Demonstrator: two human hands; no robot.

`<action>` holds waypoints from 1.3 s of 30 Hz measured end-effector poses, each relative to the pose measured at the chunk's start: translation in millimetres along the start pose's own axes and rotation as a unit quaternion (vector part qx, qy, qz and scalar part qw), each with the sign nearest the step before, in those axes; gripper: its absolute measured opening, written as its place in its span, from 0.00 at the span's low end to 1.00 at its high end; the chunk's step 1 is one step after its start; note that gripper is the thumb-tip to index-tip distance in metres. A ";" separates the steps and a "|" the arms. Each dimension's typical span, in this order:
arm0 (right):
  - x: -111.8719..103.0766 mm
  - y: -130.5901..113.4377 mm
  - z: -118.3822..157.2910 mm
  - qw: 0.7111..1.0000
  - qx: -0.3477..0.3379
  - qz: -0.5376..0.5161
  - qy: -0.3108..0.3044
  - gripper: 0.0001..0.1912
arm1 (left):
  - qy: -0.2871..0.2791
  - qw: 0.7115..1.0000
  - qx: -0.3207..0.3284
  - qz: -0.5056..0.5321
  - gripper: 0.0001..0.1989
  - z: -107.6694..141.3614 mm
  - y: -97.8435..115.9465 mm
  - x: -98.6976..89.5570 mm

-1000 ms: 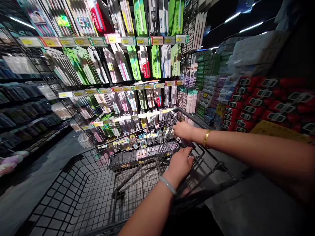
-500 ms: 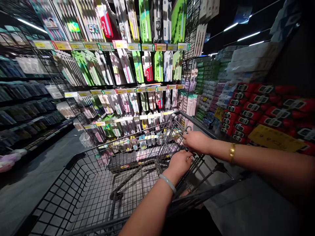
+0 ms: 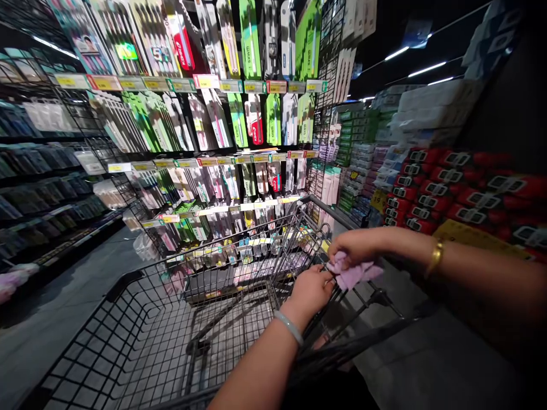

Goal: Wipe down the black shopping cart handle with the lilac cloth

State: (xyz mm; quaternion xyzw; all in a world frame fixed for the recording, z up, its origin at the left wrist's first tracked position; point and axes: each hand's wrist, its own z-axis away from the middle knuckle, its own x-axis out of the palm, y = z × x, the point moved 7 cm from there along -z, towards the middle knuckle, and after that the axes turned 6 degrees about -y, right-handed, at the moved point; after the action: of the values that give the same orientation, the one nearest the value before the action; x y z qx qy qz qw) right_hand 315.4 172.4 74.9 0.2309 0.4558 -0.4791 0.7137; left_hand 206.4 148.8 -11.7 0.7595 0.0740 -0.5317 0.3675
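A small purple cloth [image 3: 356,274] hangs crumpled from my right hand [image 3: 348,247], which is closed on it above the folded end of a black shopping cart [image 3: 128,279]. My left hand [image 3: 311,289], with a pale bangle at the wrist, rests at the cart's inner wire frame. Its fingers are bent close together beside the cloth, and whatever they pinch is too small to make out. The wire basket shows bare grid under my left forearm.
A rack of packaged toothbrushes [image 3: 252,119] stands right behind the cart. Red packs [image 3: 444,193] are stacked at the right, near a yellow price sign. Other shelves [image 3: 47,188] and grey floor [image 3: 85,267] lie at the left.
The purple cloth now shows in my right hand, where none was visible before. My right hand has moved slightly right and down; my left hand has barely shifted.
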 end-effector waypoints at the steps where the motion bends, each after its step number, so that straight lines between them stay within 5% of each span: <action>1: -7.8 10.7 0.3 0.999 0.002 -0.033 0.011 0.11 | 0.002 1.000 -0.004 0.001 0.17 0.0 -0.7 0.0; 5: -44.0 61.7 12.6 0.964 0.107 0.045 0.241 0.12 | -0.001 1.000 -0.010 0.008 0.17 1.2 -2.7 3.2; 8: -42.9 88.8 14.0 0.921 0.185 0.129 0.319 0.15 | 0.005 1.000 -0.006 0.005 0.18 2.6 -1.6 4.0; 16: -49.6 128.2 -28.7 0.917 0.231 0.063 0.318 0.19 | 0.006 1.000 -0.021 -0.015 0.18 2.0 -0.4 2.0; 20: -28.1 124.8 -20.3 0.932 0.179 0.080 0.304 0.36 | 0.013 1.000 -0.013 -0.007 0.18 2.9 2.5 1.7; 26: -28.7 148.5 -20.7 0.919 0.237 -0.038 0.313 0.24 | 0.004 1.000 -0.014 -0.011 0.18 0.1 4.2 2.9; 29: -36.1 158.5 -26.3 0.904 0.281 -0.091 0.310 0.26 | -0.004 1.000 -0.017 -0.011 0.19 -2.1 2.0 2.5; 39: 7.3 145.1 32.1 0.926 0.315 0.010 0.206 0.24 | -0.001 1.000 -0.022 -0.017 0.17 1.1 5.4 -0.1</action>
State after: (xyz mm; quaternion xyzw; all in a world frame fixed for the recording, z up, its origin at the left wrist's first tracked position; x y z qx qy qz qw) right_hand 459.9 207.4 68.3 0.5419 0.4165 -0.5325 0.4993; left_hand 208.3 144.3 -9.2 0.7494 0.0980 -0.5367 0.3751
